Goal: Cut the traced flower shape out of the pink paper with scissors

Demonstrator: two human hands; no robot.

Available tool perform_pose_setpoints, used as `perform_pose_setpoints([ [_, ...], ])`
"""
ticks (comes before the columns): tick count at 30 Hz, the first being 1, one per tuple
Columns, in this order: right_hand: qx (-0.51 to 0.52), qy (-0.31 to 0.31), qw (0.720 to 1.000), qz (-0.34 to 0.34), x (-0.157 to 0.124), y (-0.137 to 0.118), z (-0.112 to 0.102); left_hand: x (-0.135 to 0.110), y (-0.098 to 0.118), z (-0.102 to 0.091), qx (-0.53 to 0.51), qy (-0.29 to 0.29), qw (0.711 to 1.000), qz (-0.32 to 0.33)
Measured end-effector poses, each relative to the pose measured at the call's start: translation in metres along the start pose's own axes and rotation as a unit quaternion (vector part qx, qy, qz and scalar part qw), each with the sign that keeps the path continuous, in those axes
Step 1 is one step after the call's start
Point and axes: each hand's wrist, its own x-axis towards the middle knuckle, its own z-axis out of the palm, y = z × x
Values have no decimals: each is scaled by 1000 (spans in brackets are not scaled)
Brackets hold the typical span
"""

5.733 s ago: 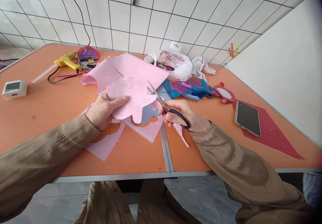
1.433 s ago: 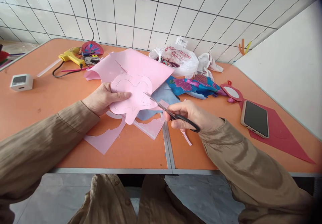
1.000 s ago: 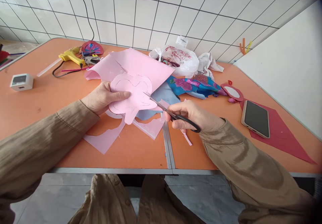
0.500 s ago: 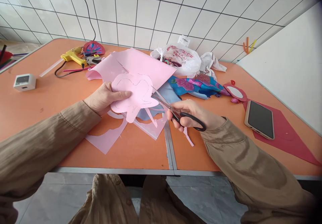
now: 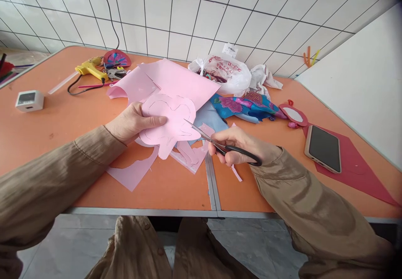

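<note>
My left hand (image 5: 133, 122) pinches the left side of a pink foam-like cut-out (image 5: 176, 124), thumb on top. Its edge is lobed, and a dark line is drawn inside the outline. My right hand (image 5: 237, 147) is closed around black-handled scissors (image 5: 216, 145). Their blades lie across the right side of the cut-out and look nearly closed. Beneath the hands are pink offcuts (image 5: 133, 174) and a light blue sheet (image 5: 215, 118). A larger pink sheet (image 5: 176, 76) lies just behind the cut-out.
A yellow glue gun (image 5: 91, 70) and keys (image 5: 117, 74) lie at the back left, a small white device (image 5: 29, 100) at far left. Behind stand a white plastic bag (image 5: 232, 76) and flowered blue fabric (image 5: 248, 105). A phone (image 5: 323, 148) rests on red sheet (image 5: 361, 170) at right.
The cut-out has shifted slightly right and tilted. A narrow pink strip that hung below it now lies among the offcuts. The scissors have turned a little, their tips now over the cut-out.
</note>
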Motion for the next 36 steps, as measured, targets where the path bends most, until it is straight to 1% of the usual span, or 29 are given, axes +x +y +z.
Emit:
perform_pose_setpoints([
  [4,6,2,1000,-11,0,1,-1,0,0,-1,19,2,1000,5],
  [7,-3,6,1000,2,0,0,-1,-1,0,-2,20,2,1000,4],
  [13,-3,15,1000,4,1,-2,3,0,-1,1,15,3,1000,0],
  [21,-10,17,1000,9,2,4,1,0,0,3,-9,3,1000,5],
  [26,-8,50,999,4,3,7,1,2,-5,-2,-4,10,1000,12],
  [29,-35,95,995,8,8,12,1,3,-7,-2,-8,29,1000,-3],
  [31,-92,156,983,15,14,16,1,3,-7,-1,-15,44,999,-20],
  [32,-140,199,970,17,17,18,1,3,-7,0,-19,52,998,-27],
  [34,-251,284,925,20,21,20,2,3,-6,0,-22,71,997,-37],
  [36,-341,348,873,32,24,20,2,3,-4,0,-27,89,995,-33],
])
